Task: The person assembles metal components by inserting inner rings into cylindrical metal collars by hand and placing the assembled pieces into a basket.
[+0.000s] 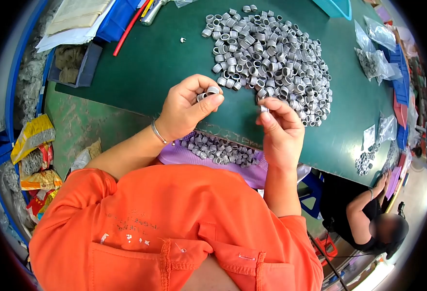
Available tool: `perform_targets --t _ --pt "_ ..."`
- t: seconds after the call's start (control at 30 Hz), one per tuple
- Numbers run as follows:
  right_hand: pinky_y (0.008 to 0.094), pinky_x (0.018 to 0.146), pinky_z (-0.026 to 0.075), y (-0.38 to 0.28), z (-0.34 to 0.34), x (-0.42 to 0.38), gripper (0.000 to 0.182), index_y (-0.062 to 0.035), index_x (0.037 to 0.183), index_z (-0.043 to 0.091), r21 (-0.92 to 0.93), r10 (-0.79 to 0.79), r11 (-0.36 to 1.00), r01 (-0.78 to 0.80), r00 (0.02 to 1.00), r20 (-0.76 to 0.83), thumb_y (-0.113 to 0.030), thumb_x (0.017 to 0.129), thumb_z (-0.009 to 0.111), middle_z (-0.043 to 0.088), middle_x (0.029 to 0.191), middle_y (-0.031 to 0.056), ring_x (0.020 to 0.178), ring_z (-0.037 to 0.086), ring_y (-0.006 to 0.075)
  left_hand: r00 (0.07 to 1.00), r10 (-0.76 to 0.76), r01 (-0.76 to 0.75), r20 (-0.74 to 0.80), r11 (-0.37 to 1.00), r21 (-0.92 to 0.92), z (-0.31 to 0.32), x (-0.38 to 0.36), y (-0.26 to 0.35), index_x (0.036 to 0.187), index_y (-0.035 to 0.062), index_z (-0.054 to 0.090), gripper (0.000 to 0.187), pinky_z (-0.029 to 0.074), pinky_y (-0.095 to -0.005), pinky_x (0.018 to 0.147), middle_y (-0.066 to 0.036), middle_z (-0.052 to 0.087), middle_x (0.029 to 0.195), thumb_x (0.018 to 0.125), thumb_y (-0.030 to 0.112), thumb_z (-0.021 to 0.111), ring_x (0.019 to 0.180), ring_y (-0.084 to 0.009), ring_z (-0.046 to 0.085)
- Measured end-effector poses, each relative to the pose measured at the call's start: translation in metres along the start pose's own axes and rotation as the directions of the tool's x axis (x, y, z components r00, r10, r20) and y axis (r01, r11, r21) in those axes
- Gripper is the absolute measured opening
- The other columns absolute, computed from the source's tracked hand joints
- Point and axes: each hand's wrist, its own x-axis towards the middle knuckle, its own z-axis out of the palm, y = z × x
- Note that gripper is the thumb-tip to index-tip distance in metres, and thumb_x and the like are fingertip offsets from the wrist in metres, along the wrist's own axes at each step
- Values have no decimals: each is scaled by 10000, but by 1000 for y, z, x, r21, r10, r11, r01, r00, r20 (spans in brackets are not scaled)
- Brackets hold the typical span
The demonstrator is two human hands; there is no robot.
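Observation:
Grey metal rings (271, 58) lie in a large heap on the green table (150, 68). My left hand (186, 106), left of the heap, is closed on a few of these rings (212, 90) between thumb and fingers. At the heap's lower edge, my right hand (282, 128) pinches one ring (264, 109) between thumb and fingertips. Below the table edge, a purple basket (189, 156) holds more grey rings (218, 149).
A grey bin (88, 65), a blue tray (116, 22) and a red pen (128, 30) are at the upper left. A turquoise bin (337, 7) stands at the top right. Plastic bags (380, 34) lie at the right. A person (361, 216) sits at the lower right.

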Motion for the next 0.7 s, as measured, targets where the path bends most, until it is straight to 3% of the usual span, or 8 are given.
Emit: perform_targets --t 0.07,0.1,0.2,0.47,0.53,0.6,0.67,0.7 --pt "233 686 496 -1 -1 0 199 56 982 560 333 247 906 -262 965 87 57 784 580 602 949 124 808 594 156 999 33 -33 -2 999 34 0 1 -1 934 7 506 132 289 -163 441 -26 508 695 858 104 551 516 -28 368" --pt "273 683 534 0 -3 0 182 56 984 555 348 278 888 -300 954 114 48 803 556 602 965 151 822 614 185 1000 27 -27 3 999 20 -1 1 -1 935 6 506 132 289 -162 441 -27 508 697 857 103 551 517 -27 368" --pt "274 694 542 -1 -3 -1 170 64 982 547 410 350 827 -385 923 162 47 813 537 601 957 164 817 621 195 1000 27 -28 5 1000 14 -1 0 0 937 6 506 135 290 -162 442 -29 508 702 856 102 553 518 -26 368" --pt "292 713 545 -3 -1 -3 131 58 945 550 476 384 773 -420 906 177 32 818 537 594 950 170 823 623 212 999 34 -34 6 999 30 -1 0 -1 941 7 508 140 289 -162 441 -27 507 699 854 104 558 519 -25 369" --pt "316 720 544 2 -4 -8 74 29 875 549 387 258 867 -314 947 190 28 802 559 579 916 162 826 616 232 999 48 -48 11 999 22 -1 0 -2 941 9 509 140 288 -162 440 -23 507 696 854 107 559 519 -24 369" --pt "377 797 495 0 -6 -11 83 28 780 570 201 145 952 -229 922 359 90 729 591 584 862 149 873 600 268 999 44 -44 8 999 19 -1 0 -2 941 9 509 140 287 -162 440 -22 507 696 854 108 558 518 -24 368" --pt "320 767 485 -5 -10 -10 122 23 815 594 -45 87 996 -75 826 558 94 717 608 606 909 113 868 608 216 999 40 -40 4 999 15 -1 0 -2 941 10 509 140 287 -162 440 -21 507 695 855 109 558 517 -24 368" --pt "317 744 470 -9 -6 -10 158 12 841 602 -181 48 982 62 833 550 87 702 596 607 880 105 832 601 228 999 45 -45 6 999 23 -1 0 -2 941 10 510 139 287 -162 440 -22 507 694 855 108 557 518 -25 367"
